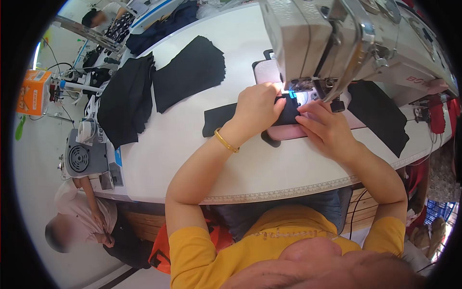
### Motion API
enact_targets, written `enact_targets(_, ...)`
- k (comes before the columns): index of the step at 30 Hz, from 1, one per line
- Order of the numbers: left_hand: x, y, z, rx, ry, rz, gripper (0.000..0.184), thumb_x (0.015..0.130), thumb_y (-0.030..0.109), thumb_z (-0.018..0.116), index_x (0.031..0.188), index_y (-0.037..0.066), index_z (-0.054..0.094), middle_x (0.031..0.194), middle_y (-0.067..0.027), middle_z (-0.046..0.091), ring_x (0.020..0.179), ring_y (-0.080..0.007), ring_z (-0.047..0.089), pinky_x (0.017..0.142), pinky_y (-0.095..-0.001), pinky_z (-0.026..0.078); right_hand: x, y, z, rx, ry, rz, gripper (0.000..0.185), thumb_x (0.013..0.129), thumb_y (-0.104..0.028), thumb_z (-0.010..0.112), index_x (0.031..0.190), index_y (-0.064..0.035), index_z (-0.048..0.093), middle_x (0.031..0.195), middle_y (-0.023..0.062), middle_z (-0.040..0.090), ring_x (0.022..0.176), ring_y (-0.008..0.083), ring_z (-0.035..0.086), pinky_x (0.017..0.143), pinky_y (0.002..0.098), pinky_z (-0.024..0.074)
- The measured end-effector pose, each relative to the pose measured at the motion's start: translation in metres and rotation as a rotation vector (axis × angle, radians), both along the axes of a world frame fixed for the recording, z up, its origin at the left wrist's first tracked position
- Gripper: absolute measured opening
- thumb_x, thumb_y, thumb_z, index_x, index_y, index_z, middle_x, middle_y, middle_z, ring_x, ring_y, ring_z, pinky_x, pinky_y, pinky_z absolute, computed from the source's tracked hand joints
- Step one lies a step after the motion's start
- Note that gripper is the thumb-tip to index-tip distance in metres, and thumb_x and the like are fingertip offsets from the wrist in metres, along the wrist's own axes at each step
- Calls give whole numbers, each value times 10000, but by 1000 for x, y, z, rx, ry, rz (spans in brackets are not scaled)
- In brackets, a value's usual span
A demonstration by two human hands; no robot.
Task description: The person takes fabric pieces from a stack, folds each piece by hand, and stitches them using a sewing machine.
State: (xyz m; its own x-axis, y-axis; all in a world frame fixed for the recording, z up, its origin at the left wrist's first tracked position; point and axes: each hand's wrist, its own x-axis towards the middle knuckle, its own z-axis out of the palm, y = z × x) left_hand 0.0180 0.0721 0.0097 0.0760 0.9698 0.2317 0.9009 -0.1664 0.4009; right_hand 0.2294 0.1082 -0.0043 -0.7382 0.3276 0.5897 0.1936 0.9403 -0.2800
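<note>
The left hand (261, 108), fingers curled, and right hand (331, 131), fingers extended, steady black cloth (289, 115) beneath a sewing machine's head (301, 41); whether they pinch it cannot be told. Uneven pressure could skew the cloth, and straying fingertips could be pricked.

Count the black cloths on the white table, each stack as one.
4: the left stack, the piece right of it, the strip under the left hand, and the panel right of the right hand. More may be hidden beneath.
</note>
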Motion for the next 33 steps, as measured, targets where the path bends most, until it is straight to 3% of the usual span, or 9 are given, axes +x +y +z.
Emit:
enact_targets(4,0,-1,2,-64,-14,4,221,790,207,717,845,8,639,807,-128,649,803,-324,634,684,-402,500,0,2,-1,0,-12,20,278,696,-18,725,968,-20,666,1023,87,634,917,279,606,640,344,520)
enact_targets(6,-2,-7,-3,279,90,-142,148,764,96,692,873,5,650,932,-119,634,926,-303,608,746,-377,506,0,1,-1,4,-5,29,272,698,-17,722,964,-15,664,1033,88,639,918,280,606,645,343,523)
enact_targets(7,-4,-11,-6,279,91,-145,148,764,96,692,873,5,650,932,-119,634,926,-303,608,746,-377,506,0,0,0,-4,-21,11,266,701,-18,720,961,-11,664,1031,88,641,919,280,607,653,343,525)
enact_targets(9,-5,-22,-10,273,-64,-568,203,727,1,656,930,-11,659,1039,-113,599,1020,-291,568,833,-367,503,2,0,-1,-16,-39,-10,260,703,-19,717,957,-8,664,1029,87,642,919,279,608,661,343,526)
enact_targets(13,-12,-25,-9,204,-129,-568,294,708,-57,639,990,14,675,1069,-113,599,1042,-301,578,903,-372,492,1,1,-4,-20,-24,5,267,712,-22,706,975,-9,668,1031,88,642,908,283,612,691,357,526)
enact_targets(19,-23,0,-23,303,-178,-511,357,720,-107,595,1027,61,669,1055,-109,596,994,-312,579,864,-380,494,-2,2,-3,44,-66,-130,337,749,-101,687,1076,-30,653,1105,83,601,925,312,605,749,407,504)
enact_targets(25,-44,-1,-14,327,-77,-480,357,730,-115,579,1027,62,666,1103,-87,611,1058,-287,559,927,-393,456,1,0,-6,28,-71,-146,319,784,-123,664,1093,-51,628,1086,77,600,1005,303,542,851,438,405)
enact_targets(30,-105,-30,4,35,124,-313,373,745,-119,571,1062,45,679,1152,-90,619,1062,-274,559,917,-369,460,2,2,-8,20,-69,-106,273,789,-109,659,1054,-55,626,1077,74,602,993,305,547,844,438,406)
enact_targets(33,-102,-37,5,59,176,-295,379,752,-114,579,1083,39,680,1128,-93,622,1008,-275,566,874,-378,481,-1,3,-6,-5,-65,-94,267,779,-83,660,1042,-52,622,1065,83,587,1002,316,548,834,442,415)
